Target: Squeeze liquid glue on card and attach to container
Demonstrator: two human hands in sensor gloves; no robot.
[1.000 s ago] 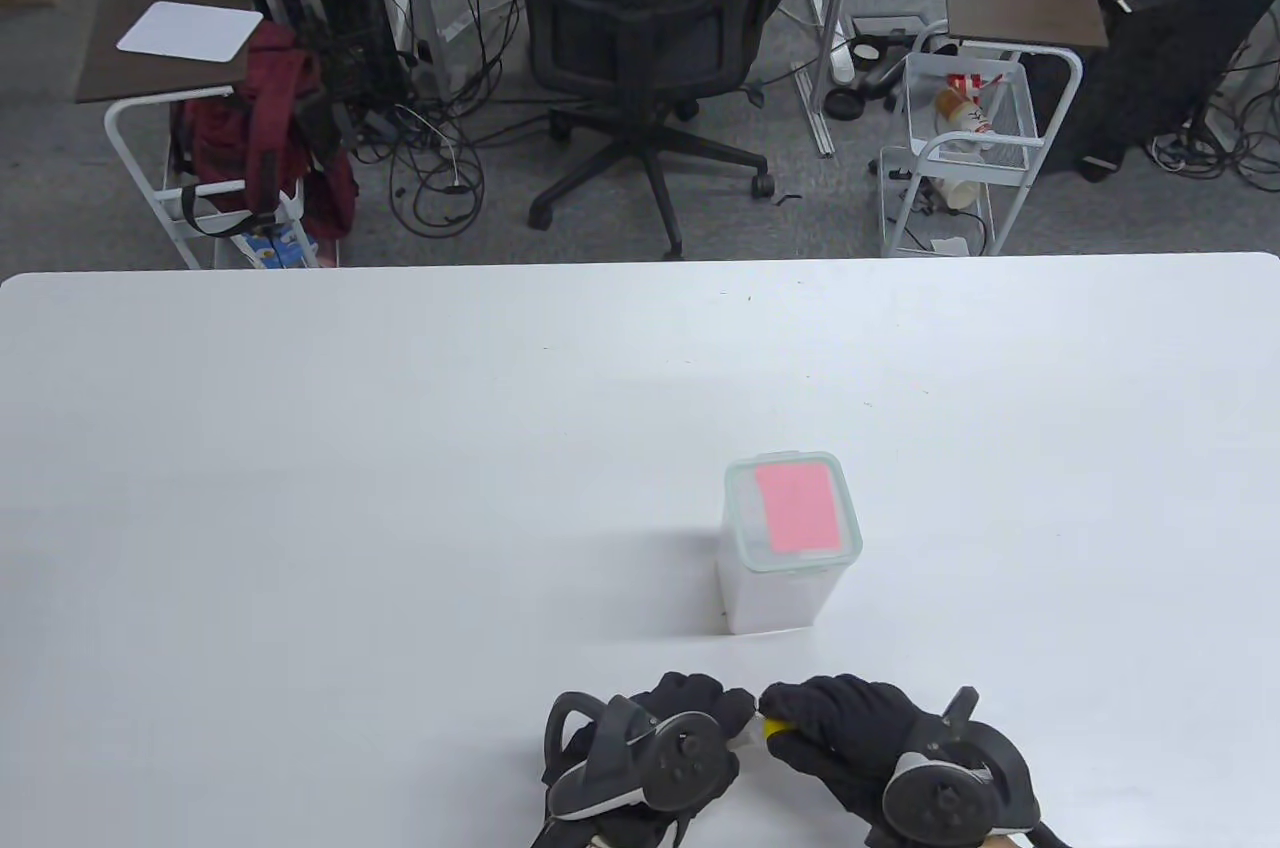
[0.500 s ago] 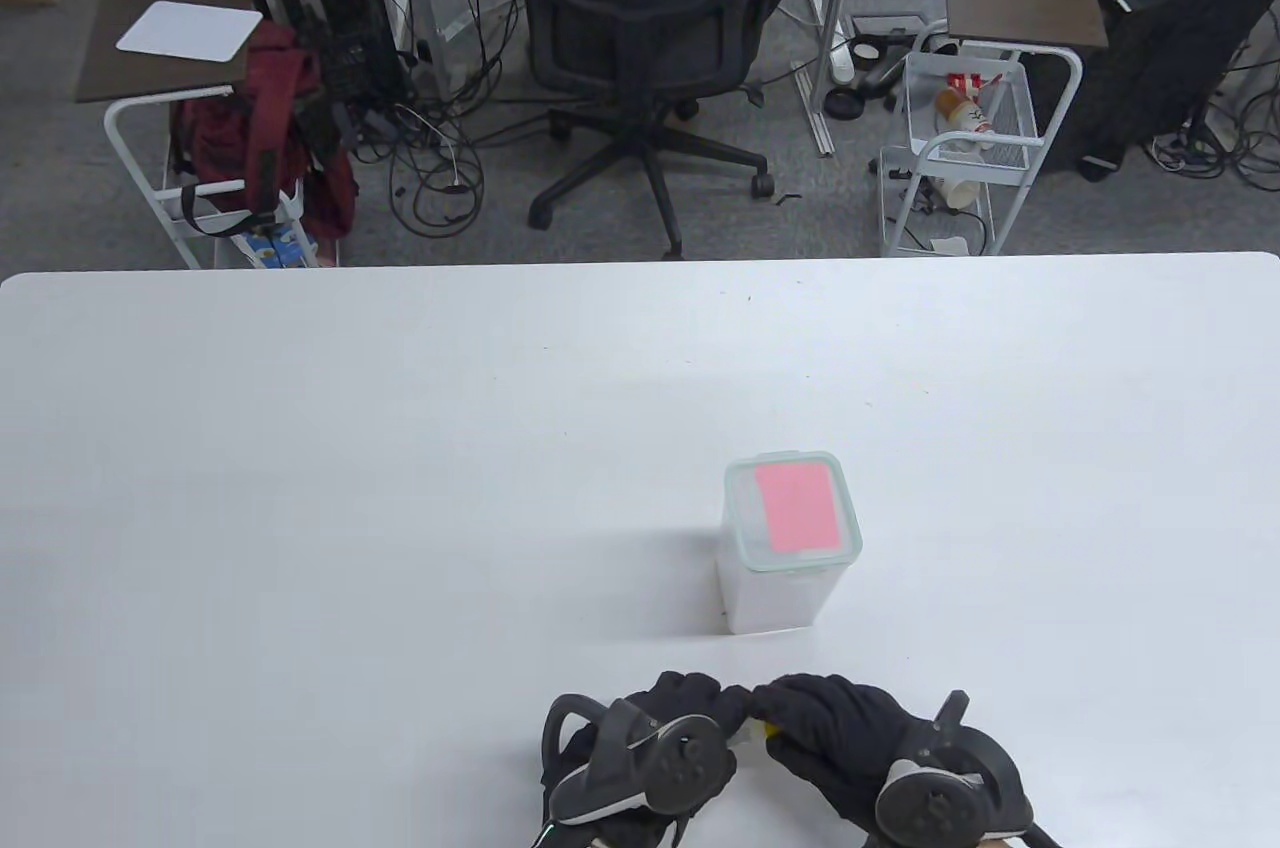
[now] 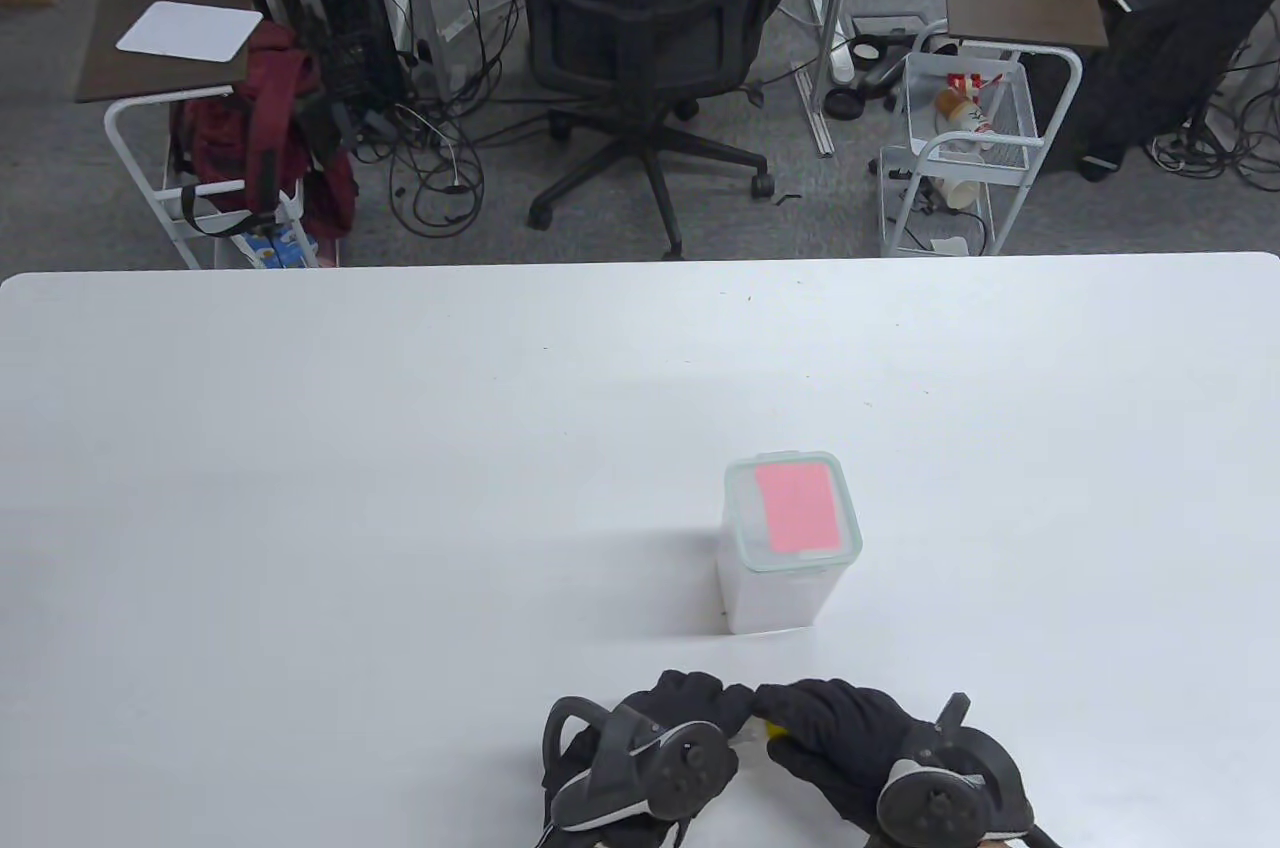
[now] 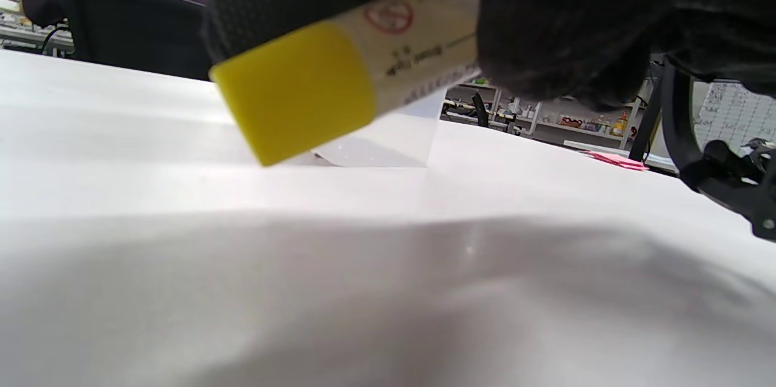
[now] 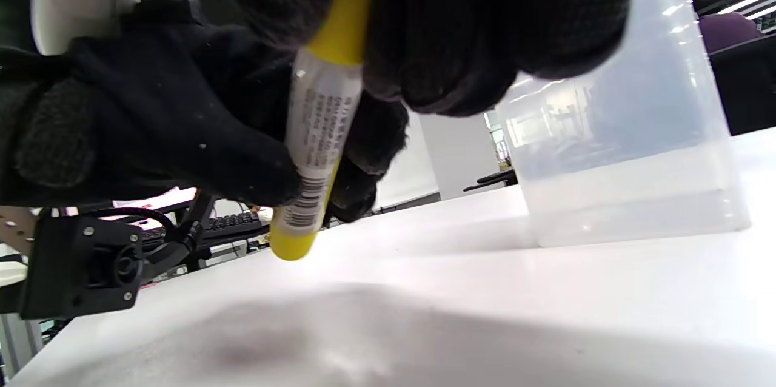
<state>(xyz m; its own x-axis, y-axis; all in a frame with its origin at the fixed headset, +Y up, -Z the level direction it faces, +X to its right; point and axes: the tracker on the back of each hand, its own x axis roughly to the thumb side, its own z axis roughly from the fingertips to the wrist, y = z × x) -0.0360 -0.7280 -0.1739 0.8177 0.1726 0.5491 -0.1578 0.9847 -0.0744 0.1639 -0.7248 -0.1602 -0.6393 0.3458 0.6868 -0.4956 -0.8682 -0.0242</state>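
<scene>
your left hand (image 3: 655,748) and right hand (image 3: 860,753) still grip the glue tube (image 5: 321,126) near the table's (image 3: 300,488) front edge; nothing moved, so capping continues.

The right hand (image 5: 461,29) hung from the top edge, its fingers (image 5: 448,77) wrapped round the yellow upper end of a glue tube (image 5: 318,126). The left hand (image 5: 163,114), to its left, gripped the tube's labelled body lower down. The yellow bottom end hovered just above the table (image 5: 485,314). A translucent container (image 5: 630,150) stood on the table, right of both hands.
</scene>
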